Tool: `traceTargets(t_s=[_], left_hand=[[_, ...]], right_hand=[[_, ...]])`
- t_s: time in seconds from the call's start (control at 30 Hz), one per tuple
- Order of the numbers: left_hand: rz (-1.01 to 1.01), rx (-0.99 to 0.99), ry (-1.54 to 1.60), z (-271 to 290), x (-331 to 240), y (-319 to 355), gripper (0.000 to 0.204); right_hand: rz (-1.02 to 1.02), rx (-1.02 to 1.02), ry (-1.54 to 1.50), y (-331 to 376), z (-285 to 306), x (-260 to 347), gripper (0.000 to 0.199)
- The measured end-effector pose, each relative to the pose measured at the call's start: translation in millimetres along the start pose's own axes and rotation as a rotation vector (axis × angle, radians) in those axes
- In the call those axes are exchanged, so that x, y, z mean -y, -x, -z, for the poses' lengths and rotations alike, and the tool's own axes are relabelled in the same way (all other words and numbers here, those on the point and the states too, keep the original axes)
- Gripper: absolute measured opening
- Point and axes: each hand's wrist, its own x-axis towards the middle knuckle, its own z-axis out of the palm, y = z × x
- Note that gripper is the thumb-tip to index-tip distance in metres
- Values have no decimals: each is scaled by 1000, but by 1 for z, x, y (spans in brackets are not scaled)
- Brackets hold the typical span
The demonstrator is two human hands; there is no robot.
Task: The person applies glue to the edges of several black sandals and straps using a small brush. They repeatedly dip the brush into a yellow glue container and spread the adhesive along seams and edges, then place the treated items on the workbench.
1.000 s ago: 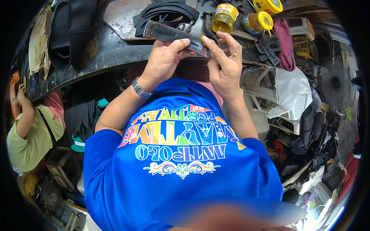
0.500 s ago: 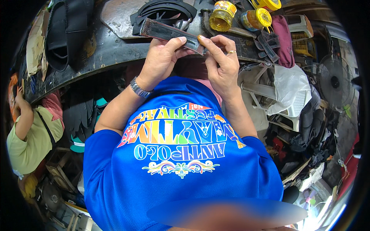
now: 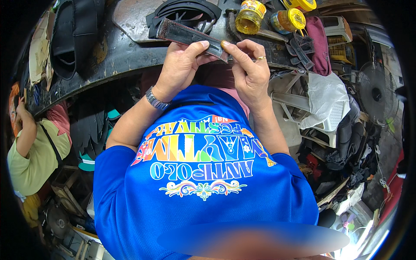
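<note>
Between my two hands, over the near edge of the dark workbench (image 3: 125, 60), is a black strap piece (image 3: 184, 34) with reddish stitching along its edges. My left hand (image 3: 184, 60) grips it from below, thumb pressed on its upper face. At the strap's right end, my right hand (image 3: 249, 65) pinches it with thumb and fingers; the fingertip there looks stained yellowish-brown. Just beyond the strap lie curved black straps (image 3: 190, 11) on a flat grey slab (image 3: 132, 21). An open jar of amber glue (image 3: 249, 21) stands beyond my right hand, beside a hammer (image 3: 234, 26).
Another yellow-lidded jar (image 3: 286, 21), small black strap pieces (image 3: 301, 52) and a maroon pouch (image 3: 319, 45) lie to the right. A white plastic stool (image 3: 299, 104) and a fan (image 3: 376, 91) stand beyond. Leftward, a person in a light green shirt (image 3: 37, 151) is at the bench.
The strap and my right fingertips have shifted very slightly to the left. Both hands keep their hold.
</note>
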Motion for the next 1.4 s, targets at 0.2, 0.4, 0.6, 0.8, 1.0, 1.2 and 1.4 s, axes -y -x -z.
traceTargets(t_s=[0.2, 0.4, 0.6, 0.8, 1.0, 1.2, 1.4], left_hand=[[28, -11, 3, 2, -1, 0, 20], [36, -43, 39, 3, 0, 0, 15], [44, -83, 21, 2, -1, 0, 14], [35, -75, -20, 3, 0, -1, 15], [64, -97, -54, 4, -2, -5, 15], [7, -74, -115, 6, -11, -12, 16], [12, -59, -106, 8, -12, -14, 21]], right_hand=[[8, 30, 13, 0, 3, 2, 57], [18, 47, 34, 1, 4, 4, 56], [20, 51, 29, 2, 2, 4, 53], [33, 84, 21, 3, 2, 3, 50], [132, 168, 38, 0, 10, 4, 43], [91, 29, -138, -4, 16, 7, 54], [121, 13, 265, -5, 3, -1, 60]])
